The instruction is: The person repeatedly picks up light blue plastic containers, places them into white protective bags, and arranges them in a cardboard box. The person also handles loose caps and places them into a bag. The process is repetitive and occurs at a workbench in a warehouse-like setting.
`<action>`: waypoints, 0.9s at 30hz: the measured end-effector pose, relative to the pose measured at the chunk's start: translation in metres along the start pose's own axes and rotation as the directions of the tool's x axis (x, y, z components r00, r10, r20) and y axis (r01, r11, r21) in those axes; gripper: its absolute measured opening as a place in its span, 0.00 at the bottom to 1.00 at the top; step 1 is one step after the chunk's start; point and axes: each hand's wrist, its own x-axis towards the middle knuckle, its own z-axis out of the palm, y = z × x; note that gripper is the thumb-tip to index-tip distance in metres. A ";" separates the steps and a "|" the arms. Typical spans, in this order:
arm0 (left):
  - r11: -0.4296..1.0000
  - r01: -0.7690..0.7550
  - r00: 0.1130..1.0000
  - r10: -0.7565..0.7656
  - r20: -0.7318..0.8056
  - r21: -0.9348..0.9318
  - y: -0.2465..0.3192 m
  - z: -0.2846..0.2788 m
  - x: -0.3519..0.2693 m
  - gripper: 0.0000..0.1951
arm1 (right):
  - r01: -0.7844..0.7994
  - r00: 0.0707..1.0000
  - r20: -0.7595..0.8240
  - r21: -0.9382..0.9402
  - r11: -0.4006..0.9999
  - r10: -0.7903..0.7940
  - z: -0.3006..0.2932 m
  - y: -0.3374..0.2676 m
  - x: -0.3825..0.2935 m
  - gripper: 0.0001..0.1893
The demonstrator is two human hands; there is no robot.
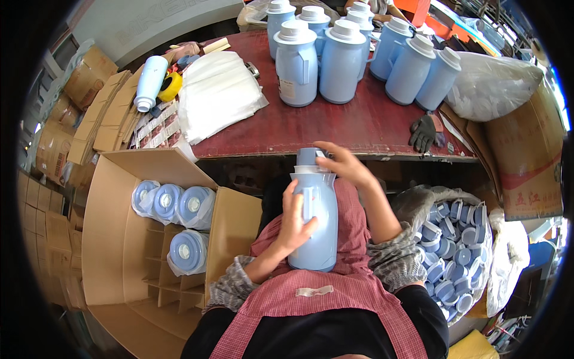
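Observation:
A light blue vacuum jug (323, 224) stands on my lap, tilted lengthwise along my view. My left hand (296, 220) holds it at the handle side, with fingers and thumb against the handle and body. On its top sits a grey-blue cup lid (306, 156) above a white collar (306, 169). My right hand (343, 164) is at the lid's right side, fingers reaching over it; part of the lid is hidden behind them. To my right, a lined bag (415, 197) holds many similar loose cup lids (453, 251).
On the red table (242, 134) stand several white-capped blue jugs (343, 67), a stack of white plastic bags (219, 94), yellow tape (170, 86) and a dark glove (422, 133). At left, a divided carton (105, 233) holds several bagged jugs (193, 204). A person's arm (394, 13) shows behind the table.

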 end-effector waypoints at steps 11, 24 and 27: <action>0.974 -0.223 0.973 0.225 -0.042 0.042 -0.033 -0.055 0.075 0.03 | 0.102 0.995 -0.056 0.455 0.885 -0.085 -0.012 0.026 0.015 0.18; 0.440 0.423 0.902 -0.122 -0.414 0.792 -0.171 -0.180 0.225 0.10 | -0.154 0.968 -0.047 0.662 0.734 0.246 -0.013 0.071 0.007 0.20; 0.547 0.502 0.864 -0.286 -0.414 0.670 -0.163 -0.186 0.218 0.09 | -0.148 0.963 -0.048 0.725 0.673 0.264 -0.012 0.070 0.011 0.23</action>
